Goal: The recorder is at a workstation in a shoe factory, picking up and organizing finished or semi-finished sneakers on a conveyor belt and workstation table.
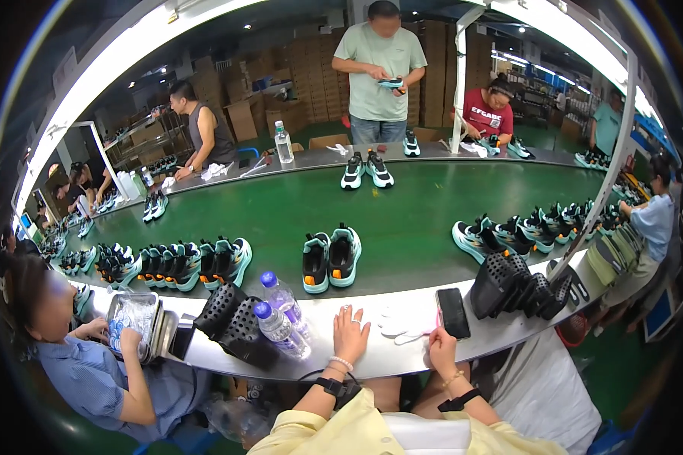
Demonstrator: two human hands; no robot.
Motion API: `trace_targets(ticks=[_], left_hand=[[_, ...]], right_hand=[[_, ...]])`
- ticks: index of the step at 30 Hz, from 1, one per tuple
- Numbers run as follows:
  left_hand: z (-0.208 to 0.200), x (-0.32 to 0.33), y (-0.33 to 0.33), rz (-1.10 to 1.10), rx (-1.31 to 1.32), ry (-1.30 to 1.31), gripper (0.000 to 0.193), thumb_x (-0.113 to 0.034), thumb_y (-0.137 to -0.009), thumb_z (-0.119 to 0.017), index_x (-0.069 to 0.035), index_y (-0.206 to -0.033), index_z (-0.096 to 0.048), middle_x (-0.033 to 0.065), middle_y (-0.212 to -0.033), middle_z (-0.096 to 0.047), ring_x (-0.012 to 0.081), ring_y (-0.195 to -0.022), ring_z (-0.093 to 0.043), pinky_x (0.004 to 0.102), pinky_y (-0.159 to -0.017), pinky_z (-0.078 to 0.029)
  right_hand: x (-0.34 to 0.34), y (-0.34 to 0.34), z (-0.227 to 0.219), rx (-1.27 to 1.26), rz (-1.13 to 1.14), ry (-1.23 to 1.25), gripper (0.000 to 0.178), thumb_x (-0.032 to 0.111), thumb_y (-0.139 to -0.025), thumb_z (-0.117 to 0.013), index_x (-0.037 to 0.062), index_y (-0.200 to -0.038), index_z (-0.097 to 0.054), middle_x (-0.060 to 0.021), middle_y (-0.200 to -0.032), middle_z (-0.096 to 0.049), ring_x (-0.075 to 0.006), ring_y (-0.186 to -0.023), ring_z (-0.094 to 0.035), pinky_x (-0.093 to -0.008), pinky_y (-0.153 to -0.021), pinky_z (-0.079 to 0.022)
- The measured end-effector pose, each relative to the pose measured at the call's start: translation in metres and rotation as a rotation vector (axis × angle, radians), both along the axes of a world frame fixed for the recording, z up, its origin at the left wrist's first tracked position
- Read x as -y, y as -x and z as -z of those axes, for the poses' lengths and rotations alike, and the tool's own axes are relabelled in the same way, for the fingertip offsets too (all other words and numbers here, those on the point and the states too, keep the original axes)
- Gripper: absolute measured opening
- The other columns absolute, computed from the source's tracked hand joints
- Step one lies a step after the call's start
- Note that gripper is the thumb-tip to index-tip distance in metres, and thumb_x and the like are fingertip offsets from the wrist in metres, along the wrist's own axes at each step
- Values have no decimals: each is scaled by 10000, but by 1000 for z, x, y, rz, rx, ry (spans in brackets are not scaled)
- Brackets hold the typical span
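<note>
Smooth green belting (410,220) stretches beyond our shiny metal ledge (395,362). Our left hand (349,335) lies flat on the ledge, gripping nothing; at its three o'clock rests a soft, crumpled white cloth (404,326). Our right hand (442,350) curls below a flat, black rectangular phone (454,313), its grip unclear to us. Toward twelve o'clock, black-and-mint sneakers (332,259) stand paired; we judge them assembled, but cannot tell what remains.
</note>
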State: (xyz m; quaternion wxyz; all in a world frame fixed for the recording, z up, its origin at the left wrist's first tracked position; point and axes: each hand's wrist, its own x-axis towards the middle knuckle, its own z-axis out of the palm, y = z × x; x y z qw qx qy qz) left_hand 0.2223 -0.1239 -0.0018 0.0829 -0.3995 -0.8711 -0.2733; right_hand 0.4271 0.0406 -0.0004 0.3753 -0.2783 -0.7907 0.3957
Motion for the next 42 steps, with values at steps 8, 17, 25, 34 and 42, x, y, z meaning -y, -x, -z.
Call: trace_targets(ticks=[8,17,25,34,42], left_hand=[[4,1,0,-6,-20,-37,447,-304,-909,-594,-64,-1285,-561,213,-1433,-436,376,-1384,-332,493,-1153,-236],[4,4,3,-13,2,-12,462,-322,-934,-568,-52,-1309,-558,229,-1438,-434,383,-1388,-328,501,-1154,-239],[0,3,2,-20,-34,-15,381,-292,-992,-480,-72,-1285,-581,205,-1386,-492,376,-1347,-387,500,-1133,-280],[3,6,5,14,152,-258,338,-244,-1029,-412,-64,-1235,-611,118,-1271,-603,340,-1327,-423,496,-1126,-289],[3,4,5,26,132,-257,307,-245,-1006,-439,-72,-1149,-649,108,-1219,-638,359,-1302,-451,505,-1115,-286]], right_hand=[[-1,0,6,-20,-31,13,136,-47,-776,-446,15,-745,-563,-171,-590,-562,-310,-545,-609,-363,-517,-445],[1,2,7,29,-33,-1,138,-48,-775,-453,25,-748,-567,-173,-596,-568,-322,-553,-608,-370,-520,-449],[-2,3,8,38,-45,-20,143,-50,-778,-445,21,-748,-566,-176,-596,-565,-326,-554,-606,-370,-527,-454],[-2,3,11,36,-56,-24,140,-68,-766,-438,13,-743,-550,-174,-590,-557,-318,-546,-601,-361,-520,-445],[-2,1,11,55,-46,-33,144,-48,-783,-446,29,-748,-563,-168,-586,-559,-318,-547,-606,-370,-518,-451]])
